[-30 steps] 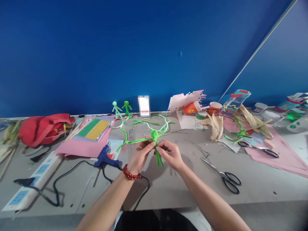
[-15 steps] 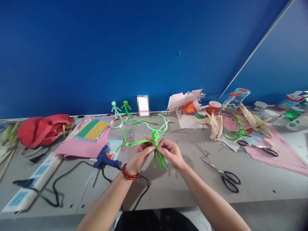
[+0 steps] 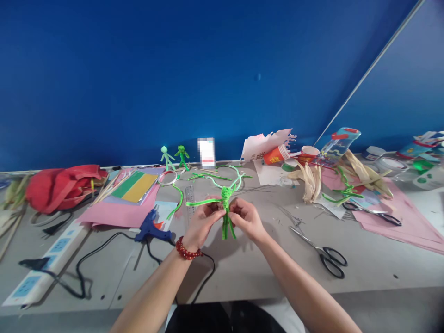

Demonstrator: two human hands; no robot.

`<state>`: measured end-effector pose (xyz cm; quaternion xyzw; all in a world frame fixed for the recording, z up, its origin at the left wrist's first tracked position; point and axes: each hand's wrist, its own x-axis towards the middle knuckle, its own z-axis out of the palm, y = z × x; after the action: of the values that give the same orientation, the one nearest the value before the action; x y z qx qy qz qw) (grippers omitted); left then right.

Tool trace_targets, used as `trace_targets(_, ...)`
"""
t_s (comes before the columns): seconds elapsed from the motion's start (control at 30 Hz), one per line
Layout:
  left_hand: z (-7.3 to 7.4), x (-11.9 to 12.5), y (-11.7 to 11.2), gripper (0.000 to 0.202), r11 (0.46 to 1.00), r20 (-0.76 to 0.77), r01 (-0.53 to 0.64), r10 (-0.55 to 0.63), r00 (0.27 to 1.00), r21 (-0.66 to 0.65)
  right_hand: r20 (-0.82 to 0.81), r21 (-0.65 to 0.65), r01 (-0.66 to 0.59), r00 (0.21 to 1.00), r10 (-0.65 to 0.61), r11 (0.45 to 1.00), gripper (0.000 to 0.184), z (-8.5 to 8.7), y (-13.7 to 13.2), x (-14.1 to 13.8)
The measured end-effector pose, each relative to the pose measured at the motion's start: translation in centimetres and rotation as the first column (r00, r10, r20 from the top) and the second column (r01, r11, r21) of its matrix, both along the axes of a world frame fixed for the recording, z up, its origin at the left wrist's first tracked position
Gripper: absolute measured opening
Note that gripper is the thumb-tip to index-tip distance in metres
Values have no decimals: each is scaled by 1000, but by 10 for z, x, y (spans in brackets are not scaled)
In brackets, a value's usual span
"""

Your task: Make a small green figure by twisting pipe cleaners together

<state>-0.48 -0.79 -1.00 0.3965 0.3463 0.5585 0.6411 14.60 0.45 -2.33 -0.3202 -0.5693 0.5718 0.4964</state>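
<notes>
A green pipe-cleaner figure (image 3: 226, 203) is held upright just above the grey table (image 3: 243, 273), its round head on top and two legs hanging down. My left hand (image 3: 201, 224), with a red bead bracelet at the wrist, pinches it at the body from the left. My right hand (image 3: 247, 218) pinches the same spot from the right. A long green strand (image 3: 201, 202) sticks out to the left from the figure. Two finished pipe-cleaner figures (image 3: 175, 157) stand by the blue wall.
A blue glue gun (image 3: 151, 226) with a black cord lies left of my hands, a power strip (image 3: 41, 268) farther left. Scissors (image 3: 322, 254) lie to the right. Coloured paper (image 3: 128, 194), a red bag (image 3: 58, 185), paper cups (image 3: 277, 155) and corn husks (image 3: 310, 182) crowd the back.
The figure's legs swung apart and came back together while both hands kept their pinch. The left strand rose slightly and my hands shifted a little to the right.
</notes>
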Motion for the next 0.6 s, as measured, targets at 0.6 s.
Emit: trace_targets(0.6, 1, 2, -1, 23, 997, -11, -71, 71, 997, -39, 137, 146, 161, 974, -181, 976, 10, -5, -2, -5)
